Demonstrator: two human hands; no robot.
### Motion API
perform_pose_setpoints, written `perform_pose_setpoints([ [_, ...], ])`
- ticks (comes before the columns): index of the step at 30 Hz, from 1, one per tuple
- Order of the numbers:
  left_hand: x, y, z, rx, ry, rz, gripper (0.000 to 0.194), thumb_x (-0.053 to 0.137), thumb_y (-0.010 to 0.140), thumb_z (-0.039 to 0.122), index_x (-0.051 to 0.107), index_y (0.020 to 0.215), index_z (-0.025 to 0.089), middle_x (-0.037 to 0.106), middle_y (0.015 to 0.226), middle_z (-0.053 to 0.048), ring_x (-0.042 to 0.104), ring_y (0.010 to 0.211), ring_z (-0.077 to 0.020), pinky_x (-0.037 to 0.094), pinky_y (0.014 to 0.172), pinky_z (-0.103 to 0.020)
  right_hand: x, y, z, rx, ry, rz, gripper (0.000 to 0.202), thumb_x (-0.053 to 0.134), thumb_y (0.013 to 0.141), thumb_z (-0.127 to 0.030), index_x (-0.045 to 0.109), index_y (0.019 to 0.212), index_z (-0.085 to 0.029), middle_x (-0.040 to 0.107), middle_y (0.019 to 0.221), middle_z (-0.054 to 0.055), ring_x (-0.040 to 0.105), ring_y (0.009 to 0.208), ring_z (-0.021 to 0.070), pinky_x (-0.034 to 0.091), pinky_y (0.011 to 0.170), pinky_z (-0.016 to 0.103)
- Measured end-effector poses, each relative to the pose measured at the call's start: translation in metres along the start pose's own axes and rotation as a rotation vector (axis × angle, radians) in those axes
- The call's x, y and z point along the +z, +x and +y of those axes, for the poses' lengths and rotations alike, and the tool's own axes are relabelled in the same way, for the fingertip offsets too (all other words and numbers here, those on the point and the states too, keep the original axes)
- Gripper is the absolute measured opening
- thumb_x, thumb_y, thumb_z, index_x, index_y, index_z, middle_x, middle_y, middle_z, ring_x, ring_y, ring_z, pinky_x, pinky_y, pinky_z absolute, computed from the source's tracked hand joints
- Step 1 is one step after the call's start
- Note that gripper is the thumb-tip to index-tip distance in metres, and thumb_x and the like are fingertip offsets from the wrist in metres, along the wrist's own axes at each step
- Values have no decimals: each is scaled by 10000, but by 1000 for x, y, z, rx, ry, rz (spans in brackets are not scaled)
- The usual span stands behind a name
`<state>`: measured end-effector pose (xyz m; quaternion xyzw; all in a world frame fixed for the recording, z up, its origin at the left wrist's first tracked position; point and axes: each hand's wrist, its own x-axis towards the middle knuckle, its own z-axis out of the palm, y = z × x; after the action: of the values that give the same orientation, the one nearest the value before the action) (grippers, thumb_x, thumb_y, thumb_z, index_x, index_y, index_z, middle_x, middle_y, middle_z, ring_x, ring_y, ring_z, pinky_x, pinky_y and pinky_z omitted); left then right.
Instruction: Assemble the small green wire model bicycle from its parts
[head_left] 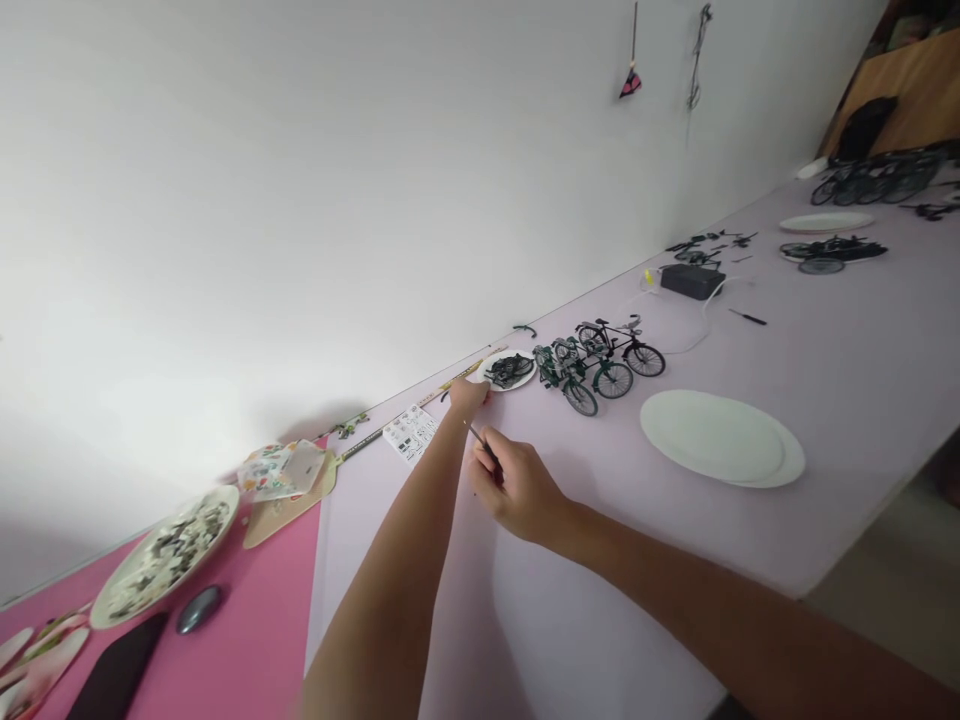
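Note:
My left hand (pixel 468 395) reaches to the near left rim of a small white plate (pixel 528 383). Dark bicycle parts (pixel 508 370) lie on that plate. The fingertips of this hand are too small to read, so its grip is unclear. Nearer to me, my right hand (pixel 517 485) is closed around a thin dark screwdriver (pixel 482 441), its tip pointing up and left toward my left forearm. Just right of the plate stand several small model bicycles (pixel 577 365), green and black. A printed sheet (pixel 410 433) is partly behind my left forearm.
White oval plates (pixel 720 438) lie at the right, with another screwdriver (pixel 748 317) and a black box (pixel 691 281) with a cable beyond. On the pink surface at left are a plate of small pieces (pixel 169 555), a mouse (pixel 199 609) and a patterned bag (pixel 281 470). A wall rises behind.

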<state>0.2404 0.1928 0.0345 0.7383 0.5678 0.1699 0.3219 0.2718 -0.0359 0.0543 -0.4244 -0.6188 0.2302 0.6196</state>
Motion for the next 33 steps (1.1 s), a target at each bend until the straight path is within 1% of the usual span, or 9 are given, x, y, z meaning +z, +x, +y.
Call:
perform_pose_setpoints([
  [4, -5, -14, -5, -88, 15, 52, 130, 643, 751, 243, 645, 649, 163, 702, 687, -130, 677, 744, -243, 502, 639, -317, -1, 1, 10, 21, -36, 11, 347, 534, 891, -216, 225, 741, -272, 339, 599, -84, 290, 502, 114, 231, 507, 264],
  [9, -14, -37, -17, -118, 44, 71, 184, 669, 748, 253, 621, 585, 181, 679, 639, -117, 674, 731, -256, 508, 647, -332, -5, 8, 23, 25, -49, 38, 336, 545, 908, -258, 252, 743, -274, 302, 612, -90, 296, 499, 110, 248, 511, 264],
  [14, -30, -73, -33, -88, 54, 64, 302, 636, 765, 260, 563, 480, 195, 636, 565, -92, 644, 684, -226, 507, 666, -321, -11, 15, 36, 31, -77, 82, 337, 545, 908, -287, 254, 740, -276, 310, 634, -84, 309, 513, 112, 260, 517, 268],
  [17, -41, -97, -46, -71, 66, 81, 341, 614, 780, 292, 565, 458, 193, 629, 542, -90, 632, 654, -218, 505, 680, -321, -11, 17, 42, 65, -79, 66, 323, 546, 898, -293, 261, 749, -278, 320, 619, -88, 330, 511, 118, 273, 528, 268],
  [21, -54, -127, -67, -49, 91, 83, 379, 587, 796, 316, 578, 438, 192, 613, 503, -64, 607, 595, -192, 489, 683, -296, -5, 18, 49, 84, -103, 43, 305, 535, 892, -302, 268, 746, -280, 325, 607, -89, 338, 516, 124, 276, 535, 266],
  [23, -60, -142, -78, -30, 105, 90, 391, 579, 806, 326, 587, 439, 192, 617, 499, -57, 615, 588, -185, 485, 705, -288, -1, 18, 51, 87, -104, 16, 291, 527, 890, -310, 274, 750, -281, 335, 603, -89, 350, 526, 130, 281, 542, 266],
  [25, -64, -156, -88, -48, 77, 89, 385, 574, 821, 352, 615, 475, 190, 635, 511, -53, 613, 571, -180, 483, 705, -287, 2, 19, 54, 92, -117, -19, 270, 518, 884, -315, 284, 754, -280, 353, 607, -87, 355, 536, 134, 286, 551, 268],
  [29, -72, -182, -106, -97, 6, 90, 324, 597, 799, 374, 616, 535, 187, 653, 542, -45, 586, 536, -169, 459, 635, -280, 2, 21, 64, 97, -214, -28, 242, 521, 852, -316, 301, 760, -275, 420, 657, -70, 405, 594, 147, 326, 609, 278],
  [33, -81, -205, -117, -123, -60, 76, 304, 607, 783, 386, 587, 555, 187, 618, 518, -23, 539, 503, -147, 410, 570, -264, -3, 23, 76, 210, -332, -29, 218, 514, 842, -283, 308, 773, -276, 493, 710, -48, 483, 674, 173, 358, 665, 287],
])
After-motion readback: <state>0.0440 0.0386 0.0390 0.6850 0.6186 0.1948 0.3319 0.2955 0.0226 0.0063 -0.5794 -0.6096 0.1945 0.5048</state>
